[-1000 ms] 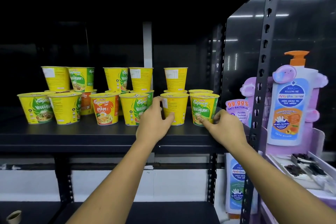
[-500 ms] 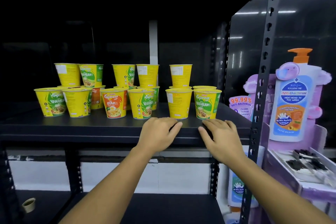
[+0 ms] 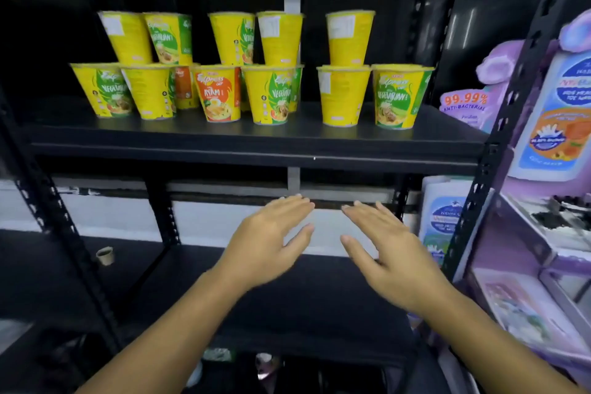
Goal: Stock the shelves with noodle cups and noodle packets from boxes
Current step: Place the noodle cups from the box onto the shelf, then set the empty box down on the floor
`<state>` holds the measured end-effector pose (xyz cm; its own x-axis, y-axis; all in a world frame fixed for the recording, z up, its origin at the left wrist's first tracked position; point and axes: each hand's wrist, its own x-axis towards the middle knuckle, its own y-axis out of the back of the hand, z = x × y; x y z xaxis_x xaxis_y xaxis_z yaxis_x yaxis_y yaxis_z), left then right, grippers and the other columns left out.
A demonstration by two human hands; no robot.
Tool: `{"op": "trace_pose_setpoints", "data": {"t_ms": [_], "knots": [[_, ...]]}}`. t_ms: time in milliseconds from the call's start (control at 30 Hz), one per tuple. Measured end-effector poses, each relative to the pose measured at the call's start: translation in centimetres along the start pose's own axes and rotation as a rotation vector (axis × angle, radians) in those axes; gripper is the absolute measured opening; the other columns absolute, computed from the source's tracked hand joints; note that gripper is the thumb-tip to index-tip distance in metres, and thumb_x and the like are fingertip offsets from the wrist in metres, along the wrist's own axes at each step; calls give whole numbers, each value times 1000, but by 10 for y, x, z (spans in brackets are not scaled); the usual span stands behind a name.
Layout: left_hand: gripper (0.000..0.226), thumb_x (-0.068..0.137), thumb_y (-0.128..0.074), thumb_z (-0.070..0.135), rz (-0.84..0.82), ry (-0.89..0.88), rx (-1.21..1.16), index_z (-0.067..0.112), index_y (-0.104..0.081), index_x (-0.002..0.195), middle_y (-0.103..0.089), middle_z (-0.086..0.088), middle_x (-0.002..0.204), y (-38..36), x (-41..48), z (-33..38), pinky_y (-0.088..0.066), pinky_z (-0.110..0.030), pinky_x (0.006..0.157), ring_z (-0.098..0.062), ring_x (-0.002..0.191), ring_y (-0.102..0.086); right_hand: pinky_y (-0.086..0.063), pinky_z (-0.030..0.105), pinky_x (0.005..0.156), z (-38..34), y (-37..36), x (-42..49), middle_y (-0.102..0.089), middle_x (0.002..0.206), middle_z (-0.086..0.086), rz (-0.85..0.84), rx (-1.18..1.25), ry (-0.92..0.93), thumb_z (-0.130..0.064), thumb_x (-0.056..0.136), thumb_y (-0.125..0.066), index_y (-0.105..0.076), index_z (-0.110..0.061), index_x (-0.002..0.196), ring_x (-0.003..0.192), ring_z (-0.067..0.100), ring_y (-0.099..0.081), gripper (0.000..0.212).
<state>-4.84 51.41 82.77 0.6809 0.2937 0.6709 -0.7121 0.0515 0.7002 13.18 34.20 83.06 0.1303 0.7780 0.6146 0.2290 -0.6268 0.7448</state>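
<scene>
Noodle cups (image 3: 271, 96) are stood on the upper shelf (image 3: 256, 141) in two tiers: a front row upright on its board, with more cups stacked on those behind. Both hands are held below that shelf's front edge, apart from it and from every cup. The left hand (image 3: 268, 243) and the right hand (image 3: 387, 249) are spread flat, palms down, fingers straight, with nothing grasped. No box and no noodle packets are to be seen.

It is judged that a round of placing has been finished and that the hands are being taken back for more stock. The next move would call for a reach to a box out of view and a grasp on fresh cups or packets, to be set on the bare board of the shelf before or beside the row.

Half a second ago the hands were rested on the shelf's front edge, and they have since been lowered. A second ago the two rightmost front cups were being touched. The cups' arrangement is unchanged.
</scene>
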Motion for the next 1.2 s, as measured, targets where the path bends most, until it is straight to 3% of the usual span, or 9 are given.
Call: {"op": "trace_pose_setpoints", "data": {"t_ms": [133, 200, 300, 400, 500, 567, 733, 900, 1200], "knots": [[50, 102, -48, 48, -146, 120, 11, 20, -64, 141, -60, 10, 144, -26, -73, -9, -33, -26, 119, -3, 138, -46, -17, 28, 126, -1, -55, -62, -48, 151, -15, -139, 66, -90, -56, 104, -39, -51, -24, 150, 144, -11, -25, 57], [56, 100, -45, 53, -245, 208, -14, 19, -62, 143, -59, 5, 147, -44, -113, -12, -29, -29, 121, -5, 140, -45, -16, 29, 127, 1, -84, -99, -49, 154, -8, -266, 88, -161, -61, 103, -32, -47, -25, 153, 148, 2, -32, 63], [53, 103, -54, 48, -431, 402, -90, 22, -55, 148, -53, 6, 152, -72, -179, -20, -14, -11, 116, -5, 143, -41, -15, 28, 125, 0, -128, -158, -45, 157, -9, -473, 120, -285, -66, 100, -26, -42, -27, 156, 149, 9, -32, 70], [50, 102, -61, 40, -583, 628, -180, 24, -54, 149, -53, 7, 151, -96, -246, -27, -17, 7, 98, -6, 138, -47, -34, 40, 119, -3, -174, -219, -53, 150, -3, -645, 172, -451, -77, 95, -17, -48, -23, 152, 141, 19, -46, 84], [50, 103, -58, 40, -803, 829, -192, 26, -51, 150, -62, 3, 141, -114, -316, -41, -35, -7, 93, -13, 129, -56, -44, 37, 108, -9, -215, -276, -61, 142, 3, -814, 215, -621, -85, 89, -17, -48, -24, 151, 133, 26, -52, 93], [50, 104, -56, 42, -930, 925, -190, 24, -51, 150, -69, -1, 130, -122, -355, -54, -42, -20, 89, -18, 121, -62, -45, 36, 104, -15, -232, -300, -59, 144, 3, -922, 229, -726, -76, 92, -28, -42, -26, 154, 131, 25, -54, 81], [51, 105, -55, 42, -1083, 1071, -154, 20, -49, 151, -55, -4, 150, -126, -415, -85, -36, -24, 106, -22, 138, -50, -46, 37, 105, -26, -271, -335, -58, 145, 10, -1117, 207, -891, -55, 104, -41, -25, -27, 161, 129, 28, -57, 66], [60, 104, -53, 45, -1161, 1111, -155, 21, -39, 157, -47, -8, 157, -134, -444, -126, -34, -32, 115, -24, 144, -44, -38, 43, 115, -34, -309, -339, -38, 162, 4, -1167, 194, -993, -58, 104, -39, -11, -33, 163, 144, 29, -43, 70], [63, 105, -54, 42, -1213, 1067, -173, 23, -33, 160, -46, -12, 156, -200, -516, -220, -39, -32, 108, -28, 140, -47, -43, 37, 102, -28, -416, -377, -46, 155, 14, -1078, 206, -1230, -49, 105, -45, -9, -35, 163, 133, 34, -54, 70]]}}
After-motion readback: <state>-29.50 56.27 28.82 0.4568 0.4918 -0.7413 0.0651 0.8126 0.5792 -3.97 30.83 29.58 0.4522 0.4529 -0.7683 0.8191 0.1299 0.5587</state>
